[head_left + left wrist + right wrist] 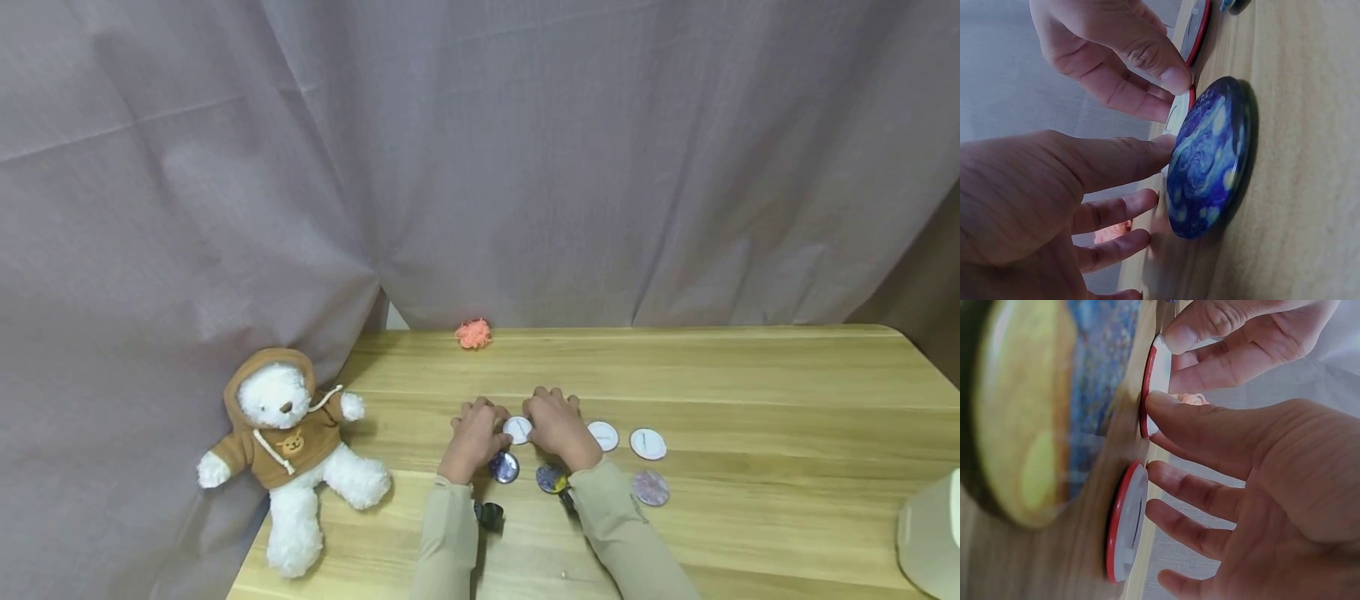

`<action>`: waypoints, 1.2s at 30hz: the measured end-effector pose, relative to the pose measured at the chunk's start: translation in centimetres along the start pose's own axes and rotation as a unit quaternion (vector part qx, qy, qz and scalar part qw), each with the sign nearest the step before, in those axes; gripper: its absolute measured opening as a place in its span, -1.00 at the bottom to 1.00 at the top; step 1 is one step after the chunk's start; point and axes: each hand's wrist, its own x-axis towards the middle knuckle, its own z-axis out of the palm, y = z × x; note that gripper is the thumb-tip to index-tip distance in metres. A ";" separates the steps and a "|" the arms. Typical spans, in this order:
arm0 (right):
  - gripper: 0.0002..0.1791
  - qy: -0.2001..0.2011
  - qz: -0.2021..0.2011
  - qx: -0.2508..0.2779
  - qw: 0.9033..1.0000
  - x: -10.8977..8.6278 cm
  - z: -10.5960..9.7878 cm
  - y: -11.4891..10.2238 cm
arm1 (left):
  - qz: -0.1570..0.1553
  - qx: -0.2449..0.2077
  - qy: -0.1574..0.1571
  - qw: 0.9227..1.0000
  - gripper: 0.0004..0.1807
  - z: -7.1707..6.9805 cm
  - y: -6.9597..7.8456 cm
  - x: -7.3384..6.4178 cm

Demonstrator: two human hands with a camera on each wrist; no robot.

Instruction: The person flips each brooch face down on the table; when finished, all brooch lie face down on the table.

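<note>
Both hands are at one round badge (517,430) with a white back and red rim, lying between them over the table. My left hand (474,435) pinches its left edge with thumb and index finger. At the opposite edge, the thumb and index finger of my right hand (558,427) pinch it too; the other fingers are spread. Nearer the body, below the left hand, lies a blue swirl-painted badge (1207,162). A yellow-and-blue badge (1054,406) is below the right hand. Another white-backed badge (1127,522) lies beside the right fingers.
Further right are a white-backed badge (648,443) and a pinkish-purple badge (650,488). A white teddy bear (296,442) in a brown hoodie sits at left. An orange-pink tangled clump (473,334) lies at the back edge, before a grey curtain (525,167). A white container (930,533) stands at right.
</note>
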 end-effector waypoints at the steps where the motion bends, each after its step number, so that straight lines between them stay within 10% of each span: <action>1: -0.85 0.000 0.000 0.000 1.000 0.0 0.0 0.0 | 0.000 0.000 0.001 1.000 -0.75 -0.1 0.0 0.0; 36: -0.85 0.019 -0.013 0.008 1.000 -1.5 -1.4 -0.8 | 0.030 -0.034 0.039 0.998 -0.67 -2.0 0.2 -1.2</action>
